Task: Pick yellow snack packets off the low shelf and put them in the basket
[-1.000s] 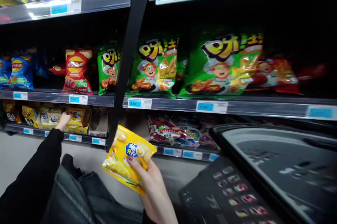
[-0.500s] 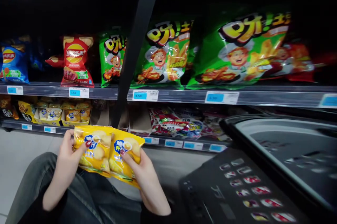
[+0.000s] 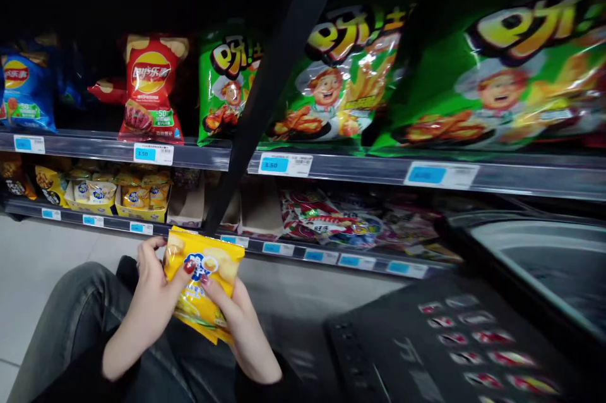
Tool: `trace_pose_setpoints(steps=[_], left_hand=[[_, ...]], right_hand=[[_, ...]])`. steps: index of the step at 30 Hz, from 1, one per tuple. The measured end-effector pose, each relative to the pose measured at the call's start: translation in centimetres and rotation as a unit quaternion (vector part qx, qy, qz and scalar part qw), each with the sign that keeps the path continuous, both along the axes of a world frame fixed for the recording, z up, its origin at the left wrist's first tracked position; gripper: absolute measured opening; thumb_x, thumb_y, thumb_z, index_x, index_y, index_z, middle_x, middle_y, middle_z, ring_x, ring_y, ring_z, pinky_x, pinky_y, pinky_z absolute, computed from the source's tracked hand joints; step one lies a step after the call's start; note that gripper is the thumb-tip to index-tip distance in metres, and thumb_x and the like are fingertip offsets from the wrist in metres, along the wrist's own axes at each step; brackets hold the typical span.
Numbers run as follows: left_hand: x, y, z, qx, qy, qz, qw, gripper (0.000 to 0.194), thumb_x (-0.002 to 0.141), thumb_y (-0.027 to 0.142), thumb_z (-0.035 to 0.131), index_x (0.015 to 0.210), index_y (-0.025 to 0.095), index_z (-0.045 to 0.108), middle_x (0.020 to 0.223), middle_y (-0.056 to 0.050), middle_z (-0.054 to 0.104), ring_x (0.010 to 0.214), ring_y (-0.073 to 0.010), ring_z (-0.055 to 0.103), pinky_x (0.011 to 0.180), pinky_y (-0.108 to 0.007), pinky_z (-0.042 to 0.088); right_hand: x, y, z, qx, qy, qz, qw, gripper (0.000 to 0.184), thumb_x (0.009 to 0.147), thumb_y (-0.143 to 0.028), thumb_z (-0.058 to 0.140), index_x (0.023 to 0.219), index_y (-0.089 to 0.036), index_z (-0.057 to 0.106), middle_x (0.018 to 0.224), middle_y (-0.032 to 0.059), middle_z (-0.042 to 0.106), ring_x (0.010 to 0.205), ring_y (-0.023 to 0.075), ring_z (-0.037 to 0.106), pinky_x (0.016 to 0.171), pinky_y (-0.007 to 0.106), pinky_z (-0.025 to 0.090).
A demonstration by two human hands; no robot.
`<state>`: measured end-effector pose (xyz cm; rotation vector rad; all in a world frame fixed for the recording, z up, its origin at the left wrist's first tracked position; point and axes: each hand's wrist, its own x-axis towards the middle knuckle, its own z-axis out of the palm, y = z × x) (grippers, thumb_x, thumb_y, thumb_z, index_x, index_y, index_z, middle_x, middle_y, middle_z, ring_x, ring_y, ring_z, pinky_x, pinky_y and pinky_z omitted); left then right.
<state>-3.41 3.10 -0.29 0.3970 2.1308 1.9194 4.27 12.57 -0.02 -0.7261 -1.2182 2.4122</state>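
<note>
Both of my hands hold yellow snack packets [image 3: 203, 276] low in front of a shop shelf, above my jeans-clad knees. My left hand [image 3: 154, 286] grips them from the left, thumb on the front. From the right, my right hand [image 3: 231, 314] closes its fingers on the same stack. The packets overlap, so only the front one shows fully. More of the same yellow packets [image 3: 118, 191] sit in a cardboard tray on the lowest shelf, far left.
Green chip bags [image 3: 331, 84], a red chip bag [image 3: 151, 90] and a blue bag [image 3: 26, 90] stand on the middle shelf [image 3: 189, 155] with blue price tags. A black upright post [image 3: 265, 100] divides the shelving. A dark basket or cart [image 3: 449, 340] sits at lower right.
My left hand took a second yellow packet from the lowest shelf and brought it to the one in my right hand; the two are now stacked together. The view moved closer and right.
</note>
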Motion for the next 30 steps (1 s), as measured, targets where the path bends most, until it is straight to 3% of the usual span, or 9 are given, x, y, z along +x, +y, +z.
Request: trace_pose_setpoints(steps=[5, 8, 13, 15, 20, 23, 25, 27, 30], left_hand=[[-1.1, 0.0, 0.4, 0.102, -0.155, -0.164, 0.969, 0.050, 0.071, 0.034, 0.067, 0.111, 0.019, 0.041, 0.111, -0.012, 0.060, 0.100, -0.0258, 0.059, 0.086, -0.038, 0.046], [-1.4, -0.1, 0.4, 0.132, -0.179, -0.161, 0.962, 0.047, 0.068, 0.030, 0.071, 0.107, 0.018, 0.048, 0.110, -0.010, 0.063, 0.099, -0.0250, 0.060, 0.084, -0.035, 0.048], [-1.2, 0.1, -0.1, 0.225, -0.352, -0.173, 0.892, 0.031, 0.073, 0.029, 0.066, 0.100, 0.016, 0.060, 0.101, -0.010, 0.068, 0.098, -0.0234, 0.061, 0.086, -0.032, 0.046], [-1.1, 0.5, -0.6, 0.240, -0.366, -0.170, 0.883, 0.031, 0.072, 0.024, 0.066, 0.102, 0.017, 0.060, 0.099, -0.008, 0.068, 0.096, -0.0225, 0.062, 0.087, -0.033, 0.046], [-1.3, 1.3, -2.2, 0.240, -0.281, -0.123, 0.921, 0.036, 0.071, 0.022, 0.065, 0.105, 0.018, 0.056, 0.101, -0.007, 0.067, 0.093, -0.0228, 0.063, 0.085, -0.033, 0.047], [-1.5, 1.2, -2.7, 0.209, -0.171, -0.051, 0.961, 0.048, 0.077, 0.029, 0.060, 0.121, 0.024, 0.044, 0.100, -0.005, 0.067, 0.091, -0.0227, 0.063, 0.082, -0.035, 0.048], [-1.1, 1.0, -2.4, 0.155, -0.075, -0.033, 0.984, 0.044, 0.081, 0.030, 0.054, 0.124, 0.027, 0.044, 0.107, -0.005, 0.065, 0.099, -0.0221, 0.060, 0.087, -0.035, 0.045], [-0.4, 0.7, -1.9, 0.088, 0.004, -0.053, 0.995, 0.030, 0.084, 0.028, 0.049, 0.112, 0.024, 0.058, 0.111, -0.005, 0.063, 0.106, -0.0216, 0.055, 0.093, -0.031, 0.040], [1.3, 0.6, -1.1, 0.068, 0.000, -0.110, 0.992, 0.025, 0.084, 0.028, 0.048, 0.100, 0.023, 0.067, 0.112, -0.004, 0.064, 0.109, -0.0218, 0.053, 0.096, -0.029, 0.036]], right_hand=[[0.0, 0.5, -0.1, 0.029, -0.006, 0.010, 1.000, 0.045, 0.053, -0.042, 0.078, 0.089, -0.018, 0.066, 0.085, 0.0072, 0.071, 0.085, 0.0272, 0.066, 0.079, 0.041, 0.051], [-0.2, 0.8, -0.3, 0.018, -0.013, 0.016, 1.000, 0.044, 0.054, -0.042, 0.077, 0.089, -0.017, 0.067, 0.083, 0.0074, 0.072, 0.082, 0.0274, 0.066, 0.077, 0.040, 0.052], [-0.2, 1.8, -0.1, -0.038, -0.014, 0.026, 0.999, 0.045, 0.058, -0.040, 0.077, 0.093, -0.015, 0.065, 0.082, 0.0088, 0.072, 0.083, 0.0280, 0.067, 0.076, 0.040, 0.052], [0.1, 2.1, 0.2, -0.045, -0.016, 0.012, 0.999, 0.044, 0.058, -0.038, 0.076, 0.094, -0.015, 0.064, 0.084, 0.0088, 0.072, 0.083, 0.0277, 0.067, 0.075, 0.040, 0.052], [1.4, 3.4, 1.7, -0.028, -0.027, -0.031, 0.999, 0.047, 0.060, -0.038, 0.074, 0.100, -0.016, 0.060, 0.095, 0.0094, 0.070, 0.089, 0.0289, 0.065, 0.077, 0.040, 0.052], [2.6, 4.1, 2.6, 0.088, -0.069, -0.098, 0.989, 0.049, 0.067, -0.041, 0.068, 0.108, -0.018, 0.057, 0.107, 0.0106, 0.066, 0.100, 0.0310, 0.060, 0.085, 0.043, 0.049], [2.9, 3.5, 2.9, 0.260, -0.110, -0.154, 0.947, 0.047, 0.075, -0.040, 0.057, 0.118, -0.019, 0.054, 0.121, 0.0130, 0.056, 0.114, 0.0327, 0.051, 0.094, 0.047, 0.041], [2.6, 1.9, 2.6, 0.439, -0.143, -0.192, 0.866, 0.050, 0.083, -0.034, 0.043, 0.130, -0.018, 0.044, 0.138, 0.0152, 0.038, 0.126, 0.0335, 0.036, 0.101, 0.051, 0.031], [1.2, -1.4, 1.1, 0.578, -0.196, -0.181, 0.772, 0.057, 0.086, -0.023, 0.029, 0.141, -0.014, 0.022, 0.148, 0.0170, 0.015, 0.134, 0.0376, 0.017, 0.101, 0.061, 0.022]])
